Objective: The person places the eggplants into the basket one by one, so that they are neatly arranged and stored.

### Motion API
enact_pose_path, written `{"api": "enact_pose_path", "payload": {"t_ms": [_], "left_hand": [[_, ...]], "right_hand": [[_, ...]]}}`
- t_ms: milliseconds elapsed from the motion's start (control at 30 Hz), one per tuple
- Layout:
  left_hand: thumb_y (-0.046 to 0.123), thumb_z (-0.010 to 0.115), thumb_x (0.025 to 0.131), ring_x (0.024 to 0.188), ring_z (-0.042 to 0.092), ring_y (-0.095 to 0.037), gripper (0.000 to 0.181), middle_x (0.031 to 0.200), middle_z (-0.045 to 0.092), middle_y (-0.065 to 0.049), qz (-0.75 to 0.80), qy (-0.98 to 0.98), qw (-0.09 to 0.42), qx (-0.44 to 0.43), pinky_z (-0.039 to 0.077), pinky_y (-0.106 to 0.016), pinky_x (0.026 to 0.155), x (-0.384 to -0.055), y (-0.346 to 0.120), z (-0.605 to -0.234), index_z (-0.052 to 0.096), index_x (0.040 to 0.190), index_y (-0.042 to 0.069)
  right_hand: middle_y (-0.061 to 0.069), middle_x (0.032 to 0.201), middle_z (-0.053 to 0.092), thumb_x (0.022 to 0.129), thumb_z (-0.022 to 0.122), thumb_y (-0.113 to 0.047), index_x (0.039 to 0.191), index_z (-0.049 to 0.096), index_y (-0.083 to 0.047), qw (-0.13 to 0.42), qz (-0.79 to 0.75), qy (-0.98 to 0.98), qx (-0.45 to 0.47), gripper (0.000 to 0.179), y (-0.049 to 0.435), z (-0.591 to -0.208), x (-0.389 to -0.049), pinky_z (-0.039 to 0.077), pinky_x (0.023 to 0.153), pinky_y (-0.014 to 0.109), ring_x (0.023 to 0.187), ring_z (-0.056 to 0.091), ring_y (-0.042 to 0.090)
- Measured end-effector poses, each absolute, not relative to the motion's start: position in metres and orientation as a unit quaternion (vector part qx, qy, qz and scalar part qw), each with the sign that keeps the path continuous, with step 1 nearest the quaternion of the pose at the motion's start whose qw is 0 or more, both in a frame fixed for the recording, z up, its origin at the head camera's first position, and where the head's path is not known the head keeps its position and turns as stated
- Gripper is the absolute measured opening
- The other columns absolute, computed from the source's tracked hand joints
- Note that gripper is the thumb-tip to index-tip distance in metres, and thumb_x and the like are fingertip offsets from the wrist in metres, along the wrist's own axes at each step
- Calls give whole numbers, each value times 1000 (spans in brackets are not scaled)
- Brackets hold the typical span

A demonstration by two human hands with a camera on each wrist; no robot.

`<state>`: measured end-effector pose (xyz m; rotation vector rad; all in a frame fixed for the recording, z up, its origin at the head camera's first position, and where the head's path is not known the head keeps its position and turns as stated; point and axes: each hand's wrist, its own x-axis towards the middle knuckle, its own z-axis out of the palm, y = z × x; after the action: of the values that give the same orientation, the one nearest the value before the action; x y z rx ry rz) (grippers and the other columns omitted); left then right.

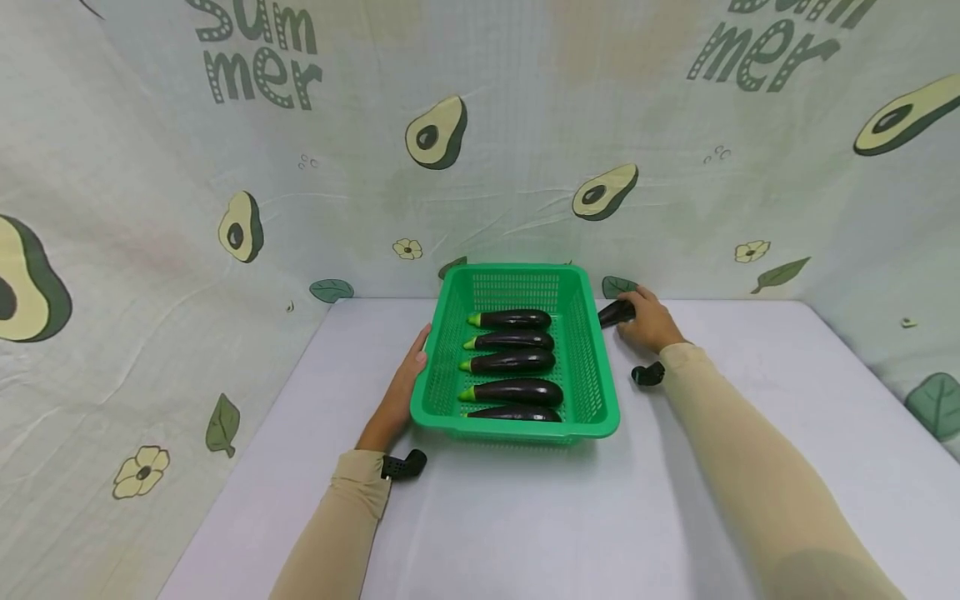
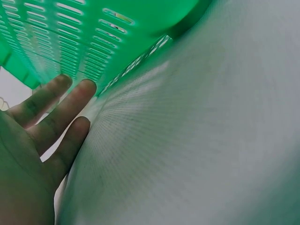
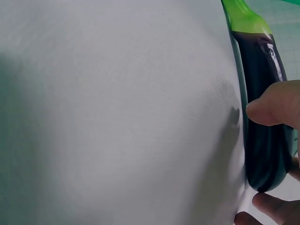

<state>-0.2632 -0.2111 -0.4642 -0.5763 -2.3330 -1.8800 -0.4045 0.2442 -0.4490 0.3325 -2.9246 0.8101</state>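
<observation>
A green plastic basket (image 1: 517, 429) stands on the table with several dark eggplants (image 1: 513, 361) lying crosswise in it, green stems to the left. My left hand (image 1: 401, 387) is at the basket's left side. In the left wrist view its fingers (image 2: 65, 110) are extended and spread beside the slotted green wall. To the right of the basket, near the table's back edge, my right hand (image 1: 651, 323) grips another eggplant (image 1: 617, 313). The right wrist view shows the thumb (image 3: 272, 105) across that eggplant's dark body, its green stem end pointing away from the hand.
The white tabletop (image 1: 525, 525) extends in front of the basket and to both sides. A cloth (image 1: 517, 192) printed with avocados and leaves hangs right behind the table. Small black devices (image 1: 405, 465) are strapped to both wrists.
</observation>
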Motion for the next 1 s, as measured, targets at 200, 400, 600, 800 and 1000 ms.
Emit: {"api": "enact_pose_path", "payload": {"t_ms": [200,400,600,800,1000], "left_hand": [[37,23,110,151,8,-20,56,167,13,-1,-617,-760,49,-197,8,-50,119,-264,-210,-464,12,163,20],[37,22,110,151,9,-20,56,167,13,-1,-613,-764,47,-197,10,-51,118,-262,-210,-464,12,163,20],[40,22,110,151,9,-20,56,166,13,3,-628,-754,38,-189,10,-52,118,-260,-212,-464,13,163,25],[43,23,110,151,8,-16,54,166,13,8,-631,-751,31,-191,10,-51,118,-261,-214,-466,14,162,31],[43,23,110,150,8,-15,54,165,13,9,-633,-750,27,-191,10,-51,118,-262,-212,-467,14,162,33]], "right_hand": [[36,156,16,90,61,-10,147,45,-4,44,259,-960,96,59,245,-446,-401,28,104,71,132,30,63],[37,156,15,89,61,-10,147,44,-5,37,254,-963,84,60,244,-442,-395,31,100,74,127,33,66],[34,158,16,89,61,-8,146,44,-4,42,247,-964,91,60,242,-439,-392,33,98,74,127,31,67],[30,158,22,90,64,-8,143,47,-3,60,239,-965,90,56,244,-440,-391,31,100,73,128,33,65],[32,155,26,92,69,-13,143,49,-6,65,224,-969,86,55,248,-442,-391,34,98,72,126,37,62]]}}
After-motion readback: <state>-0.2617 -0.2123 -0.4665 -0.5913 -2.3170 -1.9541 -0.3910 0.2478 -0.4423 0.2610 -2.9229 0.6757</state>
